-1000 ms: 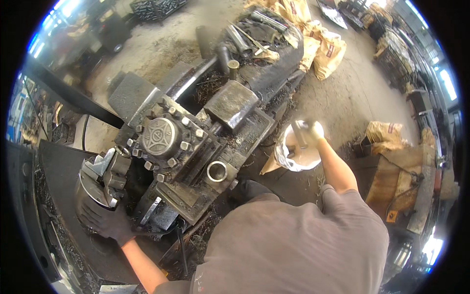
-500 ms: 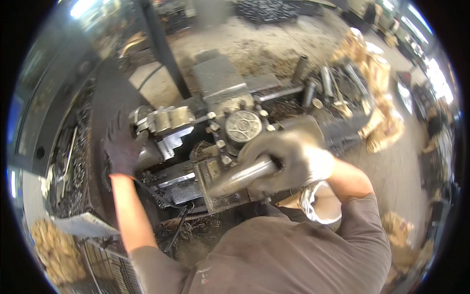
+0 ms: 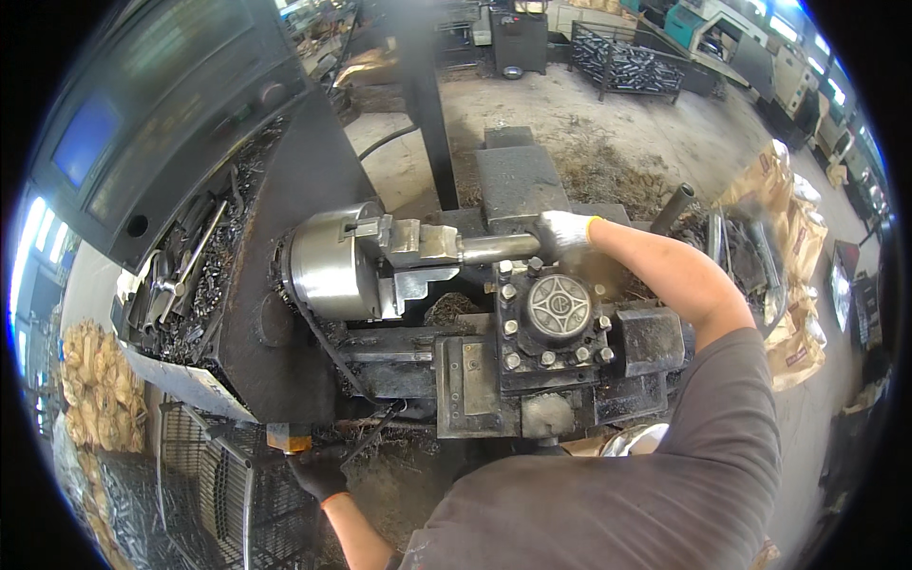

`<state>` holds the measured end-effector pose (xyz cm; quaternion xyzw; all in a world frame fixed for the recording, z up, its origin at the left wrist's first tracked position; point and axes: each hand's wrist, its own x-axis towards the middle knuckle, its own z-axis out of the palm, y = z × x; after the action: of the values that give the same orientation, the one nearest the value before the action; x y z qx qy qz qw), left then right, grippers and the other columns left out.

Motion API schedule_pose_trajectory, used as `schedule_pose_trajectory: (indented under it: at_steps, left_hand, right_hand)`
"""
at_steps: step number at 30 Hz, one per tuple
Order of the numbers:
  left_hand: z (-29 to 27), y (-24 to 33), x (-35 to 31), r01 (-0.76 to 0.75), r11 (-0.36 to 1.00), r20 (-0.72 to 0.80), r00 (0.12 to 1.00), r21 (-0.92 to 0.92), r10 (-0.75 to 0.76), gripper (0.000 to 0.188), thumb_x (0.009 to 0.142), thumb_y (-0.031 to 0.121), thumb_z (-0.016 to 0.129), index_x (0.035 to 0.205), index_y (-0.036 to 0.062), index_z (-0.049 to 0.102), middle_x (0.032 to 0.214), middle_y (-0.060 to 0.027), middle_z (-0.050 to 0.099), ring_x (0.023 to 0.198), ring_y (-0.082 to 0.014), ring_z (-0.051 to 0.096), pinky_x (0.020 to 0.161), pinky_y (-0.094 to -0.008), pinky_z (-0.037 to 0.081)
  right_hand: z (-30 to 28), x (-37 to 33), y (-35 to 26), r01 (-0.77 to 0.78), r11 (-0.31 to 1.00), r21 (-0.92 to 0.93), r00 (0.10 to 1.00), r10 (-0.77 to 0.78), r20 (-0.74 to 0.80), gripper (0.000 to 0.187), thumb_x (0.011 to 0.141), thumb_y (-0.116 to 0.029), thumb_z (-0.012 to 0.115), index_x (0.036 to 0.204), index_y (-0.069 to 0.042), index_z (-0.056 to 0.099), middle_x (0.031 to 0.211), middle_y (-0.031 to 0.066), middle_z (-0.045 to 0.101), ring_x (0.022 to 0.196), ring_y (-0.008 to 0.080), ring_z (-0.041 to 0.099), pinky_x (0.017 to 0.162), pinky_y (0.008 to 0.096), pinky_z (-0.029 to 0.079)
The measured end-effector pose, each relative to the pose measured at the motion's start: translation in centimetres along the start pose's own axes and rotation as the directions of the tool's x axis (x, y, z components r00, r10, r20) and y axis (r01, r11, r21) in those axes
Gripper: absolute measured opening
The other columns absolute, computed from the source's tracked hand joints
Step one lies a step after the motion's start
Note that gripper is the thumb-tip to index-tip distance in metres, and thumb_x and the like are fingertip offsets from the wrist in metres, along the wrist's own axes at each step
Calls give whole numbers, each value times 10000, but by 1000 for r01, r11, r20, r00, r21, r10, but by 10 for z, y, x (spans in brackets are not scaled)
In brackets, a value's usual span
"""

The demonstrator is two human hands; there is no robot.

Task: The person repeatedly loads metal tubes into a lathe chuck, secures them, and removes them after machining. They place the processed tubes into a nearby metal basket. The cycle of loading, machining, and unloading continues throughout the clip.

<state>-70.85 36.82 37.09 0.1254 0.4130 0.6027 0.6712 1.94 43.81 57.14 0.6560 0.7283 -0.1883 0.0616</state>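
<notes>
A lathe chuck (image 3: pixel 332 261) with stepped jaws (image 3: pixel 418 242) faces right. A smooth metal cylinder (image 3: pixel 499 249) lies level with its left end at the jaws; whether it is hollow cannot be seen. My right hand (image 3: pixel 566 234), in a white glove, is closed round the cylinder's right end. Just in front of that hand stands the tool post (image 3: pixel 559 309), with a round cap and several bolts. At the lower left my left hand (image 3: pixel 319 472), dark-gloved, is against or just below an orange-yellow block (image 3: pixel 288 441) on the machine's front. Its fingers are too dark to make out.
A tray of dark scraps and tools (image 3: pixel 190 275) lies left of the headstock. An upright tube (image 3: pixel 674 207) stands behind my right arm, near other metal parts. Paper sacks (image 3: pixel 784 247) are stacked at right. A wire crate (image 3: pixel 204 465) is at the lower left.
My right hand has carried the cylinder from above the carriage's front up to the chuck jaws. My left hand has dropped from beside the chuck to the orange-yellow block. The view has shifted.
</notes>
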Motion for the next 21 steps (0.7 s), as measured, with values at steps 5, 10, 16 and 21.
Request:
schedule_pose_trajectory:
  at_steps: [5, 10, 16, 21]
  left_hand:
    - [-7, 31, 0, -32, 952, -222, 970, 303, 103, 446, 1043, 591, 546, 1213, 187, 626, 1132, -27, 601, 1019, -243, 584, 942, -513, 526]
    - [8, 37, -5, -16, 907, -170, 981, 421, 97, 393, 1045, 540, 591, 1184, 179, 661, 1065, -40, 624, 947, -247, 588, 855, -497, 539]
    - [-9, 25, 11, -356, 607, 13, 869, 711, 495, 403, 1083, 515, 544, 1098, 137, 683, 843, -5, 622, 722, -175, 581, 643, -353, 490]
    - [13, 13, -2, -283, 742, -173, 865, 608, 472, 355, 1092, 448, 532, 1085, 123, 674, 810, -17, 642, 592, -123, 539, 505, -281, 406]
  right_hand:
    - [5, 30, 3, -123, 950, 286, 968, 51, 245, 350, 937, -289, 748, 1115, 12, 750, 854, 139, 772, 669, 223, 731, 547, 387, 563]
    - [-27, 43, -48, -197, 952, 233, 959, 137, 249, 630, 910, -181, 744, 1459, -20, 480, 952, 146, 775, 752, 240, 741, 574, 389, 572]
    - [-54, 60, -114, -55, 872, 486, 976, -55, 209, 999, 782, -53, 756, 1648, -80, 259, 885, 91, 729, 686, 222, 704, 520, 376, 538]
    - [-68, -3, -121, -26, 961, 277, 994, 54, -96, 803, 841, -196, 777, 1564, -67, 451, 1094, 204, 784, 1001, 347, 774, 890, 432, 621]
